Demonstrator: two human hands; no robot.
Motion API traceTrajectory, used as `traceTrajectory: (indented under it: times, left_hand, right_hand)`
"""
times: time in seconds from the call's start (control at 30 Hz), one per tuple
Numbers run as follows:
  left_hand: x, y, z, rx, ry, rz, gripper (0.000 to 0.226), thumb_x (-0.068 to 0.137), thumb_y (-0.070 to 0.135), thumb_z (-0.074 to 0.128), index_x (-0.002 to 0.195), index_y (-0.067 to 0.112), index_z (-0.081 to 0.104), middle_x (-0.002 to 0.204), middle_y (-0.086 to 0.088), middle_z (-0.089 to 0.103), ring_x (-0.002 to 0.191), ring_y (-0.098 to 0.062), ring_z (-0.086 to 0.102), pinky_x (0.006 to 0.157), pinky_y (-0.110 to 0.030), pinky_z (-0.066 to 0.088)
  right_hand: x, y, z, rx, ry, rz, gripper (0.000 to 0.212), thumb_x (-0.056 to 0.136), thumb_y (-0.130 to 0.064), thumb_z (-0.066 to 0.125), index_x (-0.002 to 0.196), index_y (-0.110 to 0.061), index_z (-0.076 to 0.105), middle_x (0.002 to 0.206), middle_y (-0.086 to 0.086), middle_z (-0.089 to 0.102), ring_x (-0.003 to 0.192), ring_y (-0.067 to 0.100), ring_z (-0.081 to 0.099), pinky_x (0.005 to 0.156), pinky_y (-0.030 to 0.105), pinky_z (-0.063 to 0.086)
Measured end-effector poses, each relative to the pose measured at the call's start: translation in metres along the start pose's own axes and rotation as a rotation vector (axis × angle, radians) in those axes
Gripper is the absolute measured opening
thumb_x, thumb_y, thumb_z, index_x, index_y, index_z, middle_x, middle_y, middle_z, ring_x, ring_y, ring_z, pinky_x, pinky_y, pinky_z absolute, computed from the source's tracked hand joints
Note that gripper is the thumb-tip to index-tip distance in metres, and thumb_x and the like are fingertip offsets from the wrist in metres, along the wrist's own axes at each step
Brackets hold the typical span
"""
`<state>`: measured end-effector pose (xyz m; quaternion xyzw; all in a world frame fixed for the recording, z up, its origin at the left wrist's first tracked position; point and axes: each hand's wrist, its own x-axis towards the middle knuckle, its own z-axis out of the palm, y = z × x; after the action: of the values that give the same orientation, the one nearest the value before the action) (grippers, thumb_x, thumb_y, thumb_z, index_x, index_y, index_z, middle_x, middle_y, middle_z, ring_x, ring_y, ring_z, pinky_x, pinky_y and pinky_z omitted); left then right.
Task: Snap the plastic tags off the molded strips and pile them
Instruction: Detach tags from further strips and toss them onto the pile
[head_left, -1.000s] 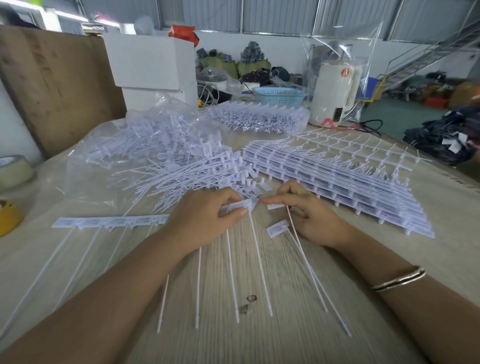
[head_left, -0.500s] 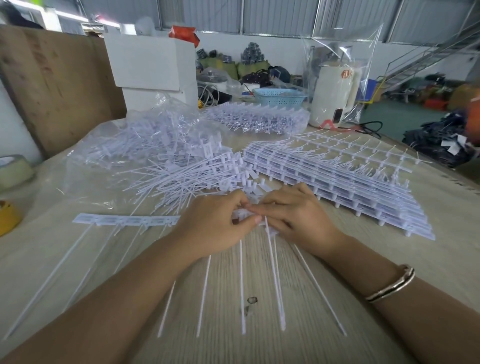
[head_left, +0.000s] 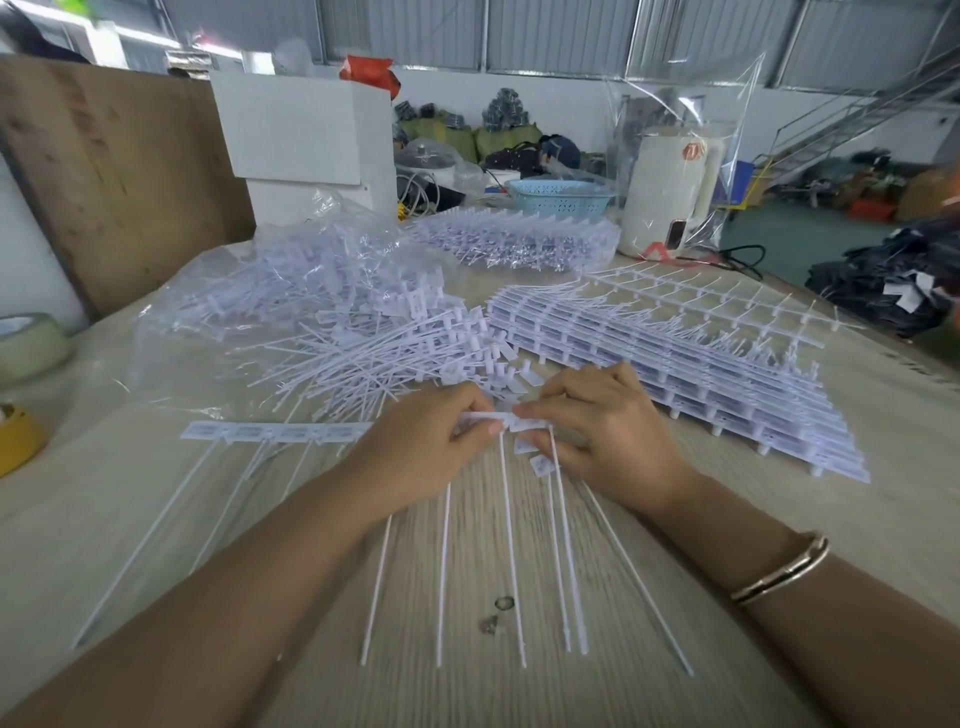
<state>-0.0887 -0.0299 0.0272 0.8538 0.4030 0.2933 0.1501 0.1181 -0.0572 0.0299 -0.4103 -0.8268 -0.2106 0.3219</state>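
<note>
Hands meet at centre: left hand (head_left: 431, 447) grips the molded strip (head_left: 275, 432), right hand (head_left: 602, 441) pinches its end tag (head_left: 530, 423), mid-snap. Next, likely twist it free, then toss onto the pile (head_left: 374, 358) at eleven o'clock.

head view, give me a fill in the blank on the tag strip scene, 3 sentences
1. Both hands grip the same strip; the bracelet is on the ___ wrist.
2. The basket at the far end of the table is light ___ in colour.
3. The pile of loose tags lies to the ___ of the stacked strips.

Missing words: right; blue; left
</note>
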Motion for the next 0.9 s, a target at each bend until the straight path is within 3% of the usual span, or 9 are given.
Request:
traceTrajectory:
  times: [0.1, 0.3, 0.37, 0.43, 0.53, 0.6, 0.7, 0.8, 0.9]
  left_hand:
    - [0.001, 0.0, -0.002, -0.047, -0.008, 0.024, 0.016, 0.089, 0.036, 0.057, 0.094, 0.021, 0.063, 0.075, 0.004, 0.061, 0.068, -0.013, 0.055, 0.061, -0.035, 0.043]
    - [0.003, 0.003, -0.005, 0.013, 0.011, 0.059, 0.012, 0.083, 0.036, 0.066, 0.084, 0.027, 0.059, 0.072, 0.008, 0.055, 0.068, -0.01, 0.051, 0.063, -0.032, 0.041]
    - [0.002, 0.005, -0.006, 0.017, 0.019, 0.072, 0.01, 0.083, 0.039, 0.063, 0.085, 0.031, 0.057, 0.074, 0.008, 0.056, 0.069, -0.011, 0.051, 0.063, -0.033, 0.041]
    - [0.001, 0.007, -0.007, 0.011, 0.01, 0.065, 0.014, 0.084, 0.046, 0.057, 0.088, 0.032, 0.058, 0.076, 0.008, 0.059, 0.069, -0.011, 0.054, 0.063, -0.035, 0.045]
    - [0.001, 0.011, -0.008, -0.047, 0.005, 0.065, 0.015, 0.086, 0.046, 0.054, 0.09, 0.033, 0.058, 0.078, 0.009, 0.062, 0.069, -0.01, 0.056, 0.063, -0.035, 0.045]
    - [-0.001, 0.011, -0.01, -0.041, -0.019, 0.083, 0.011, 0.086, 0.046, 0.053, 0.089, 0.035, 0.055, 0.077, 0.011, 0.061, 0.066, -0.007, 0.054, 0.06, -0.029, 0.043]
    - [-0.004, 0.007, -0.016, -0.014, -0.045, 0.068, 0.011, 0.088, 0.043, 0.053, 0.091, 0.033, 0.055, 0.08, 0.01, 0.061, 0.067, -0.011, 0.055, 0.061, -0.033, 0.044]
    - [-0.004, 0.002, -0.018, -0.029, -0.027, 0.038, 0.013, 0.09, 0.034, 0.056, 0.102, 0.029, 0.059, 0.082, 0.009, 0.062, 0.069, -0.014, 0.057, 0.063, -0.034, 0.045]
    - [-0.005, 0.005, -0.016, -0.041, -0.039, 0.041, 0.024, 0.09, 0.028, 0.056, 0.114, 0.032, 0.054, 0.086, 0.019, 0.056, 0.07, -0.004, 0.056, 0.062, -0.025, 0.042]
  right_hand:
    - [-0.001, 0.0, 0.002, 0.128, -0.004, 0.077, 0.018, 0.079, -0.031, 0.068, 0.091, -0.019, 0.075, 0.084, -0.004, 0.069, 0.075, 0.019, 0.063, 0.071, 0.039, 0.032]
    - [-0.003, 0.003, 0.006, 0.469, -0.068, 0.28, 0.015, 0.086, -0.024, 0.064, 0.084, -0.014, 0.075, 0.077, -0.002, 0.068, 0.077, 0.016, 0.061, 0.079, 0.05, 0.04]
    - [-0.001, 0.004, 0.004, 0.537, -0.071, 0.315, 0.018, 0.086, -0.027, 0.062, 0.084, -0.014, 0.075, 0.076, -0.002, 0.067, 0.074, 0.018, 0.061, 0.079, 0.058, 0.042]
    - [0.001, 0.002, 0.0, 0.584, -0.081, 0.335, 0.023, 0.084, -0.035, 0.057, 0.085, -0.02, 0.074, 0.08, -0.001, 0.071, 0.075, 0.02, 0.065, 0.081, 0.058, 0.043]
    - [0.001, 0.002, -0.005, 0.69, -0.052, 0.355, 0.015, 0.086, -0.024, 0.058, 0.078, -0.033, 0.067, 0.071, -0.004, 0.068, 0.065, 0.013, 0.062, 0.071, 0.038, 0.049]
    - [0.0, 0.007, -0.006, 0.825, 0.056, 0.51, 0.019, 0.089, -0.017, 0.058, 0.078, -0.029, 0.068, 0.064, -0.009, 0.06, 0.058, 0.005, 0.053, 0.057, 0.02, 0.043]
    - [-0.006, 0.021, -0.016, 0.934, 0.174, 0.695, 0.013, 0.089, -0.026, 0.058, 0.085, -0.025, 0.07, 0.072, -0.007, 0.06, 0.064, 0.002, 0.052, 0.058, 0.011, 0.041]
    - [-0.012, 0.032, -0.018, 0.607, -0.084, 0.487, 0.031, 0.093, -0.005, 0.05, 0.105, -0.03, 0.065, 0.088, 0.003, 0.059, 0.08, 0.009, 0.054, 0.069, 0.02, 0.041]
    - [-0.009, 0.026, -0.01, 0.582, -0.271, 0.323, 0.045, 0.089, 0.007, 0.051, 0.114, -0.03, 0.056, 0.091, 0.006, 0.053, 0.083, 0.019, 0.05, 0.074, 0.024, 0.039]
